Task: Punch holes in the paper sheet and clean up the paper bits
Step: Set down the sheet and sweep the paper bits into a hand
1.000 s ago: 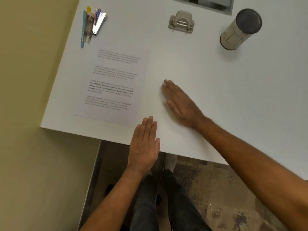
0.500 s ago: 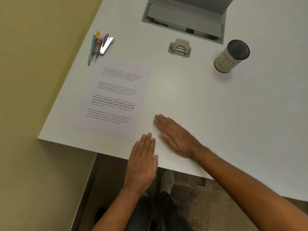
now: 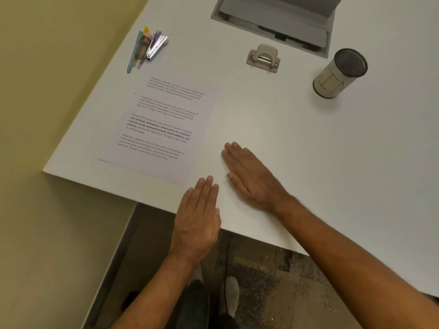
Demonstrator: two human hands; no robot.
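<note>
— Where is the paper sheet [image 3: 158, 128] found?
— It is laid flat on the white bench [image 3: 308, 148], near the front left corner, with printed text facing up. No holes can be made out in it.

— And the hole punch [image 3: 263, 58]?
— It is set farther back on the bench, well apart from the sheet and untouched.

— How are the hands held?
— The right hand [image 3: 251, 178] is pressed flat on the bench just right of the sheet, fingers straight and together, nothing gripped. The left hand [image 3: 198, 220] is stretched flat over the front edge of the bench, fingertips just beside the sheet's near corner, also empty.

— What else is seen?
— A stapler [image 3: 155, 46] and some pens [image 3: 136, 52] are grouped beyond the sheet's far edge. A round container [image 3: 339, 73] with a dark top is stood at the right, and a grey hatch [image 3: 273, 22] is set into the back of the bench.
</note>
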